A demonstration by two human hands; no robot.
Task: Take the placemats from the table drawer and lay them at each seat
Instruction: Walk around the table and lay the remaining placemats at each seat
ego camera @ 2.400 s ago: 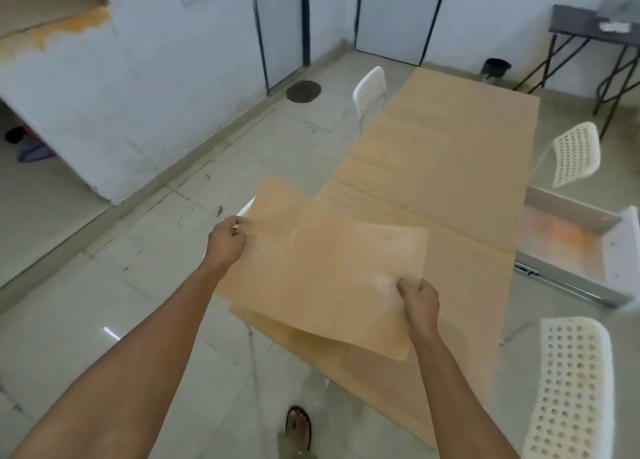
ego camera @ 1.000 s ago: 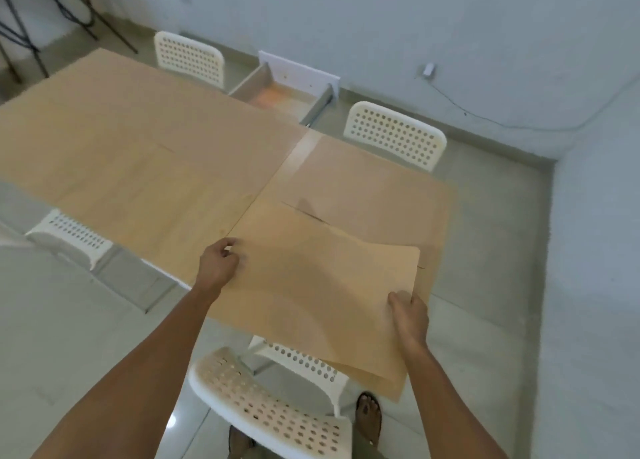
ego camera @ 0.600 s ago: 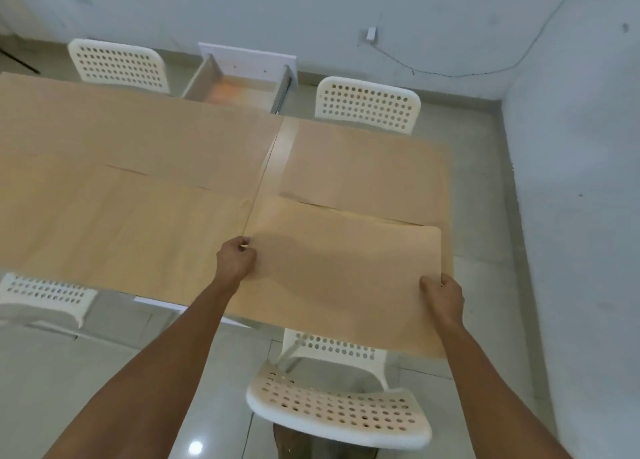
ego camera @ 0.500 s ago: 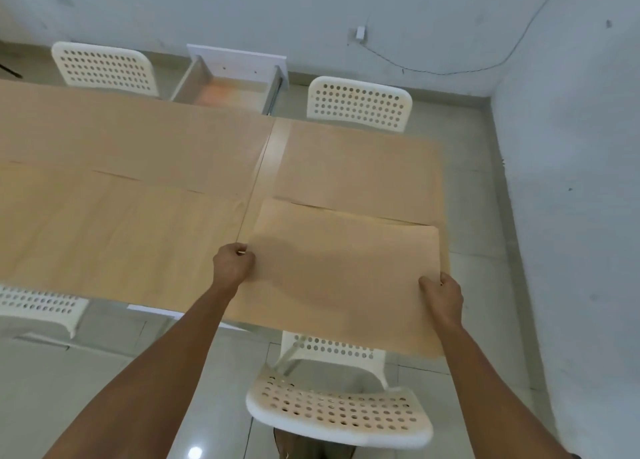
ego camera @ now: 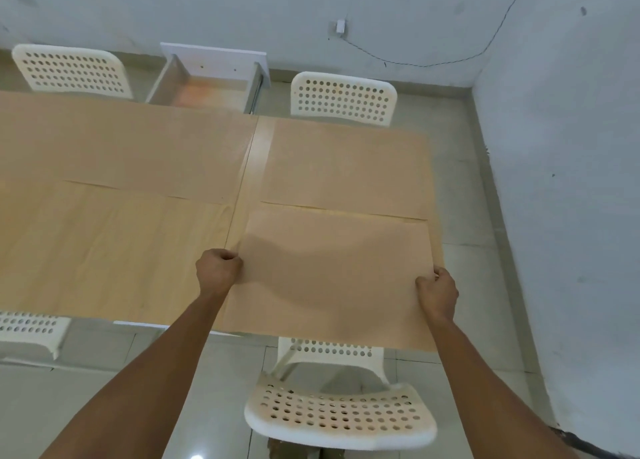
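Pale wooden table (ego camera: 114,251) fills the view, and the placemat (ego camera: 332,278) lies at its near right seat, long axis running side to side between left hand (ego camera: 218,271) and right hand (ego camera: 437,294), each pinching a short edge, equally near.

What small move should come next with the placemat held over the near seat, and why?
Probably lower it flat and let go. Both the left hand and right hand pinch the placemat by its side edges; it sits squarely before the near chair, but its near edge overhangs the table, so nudge it forward first.
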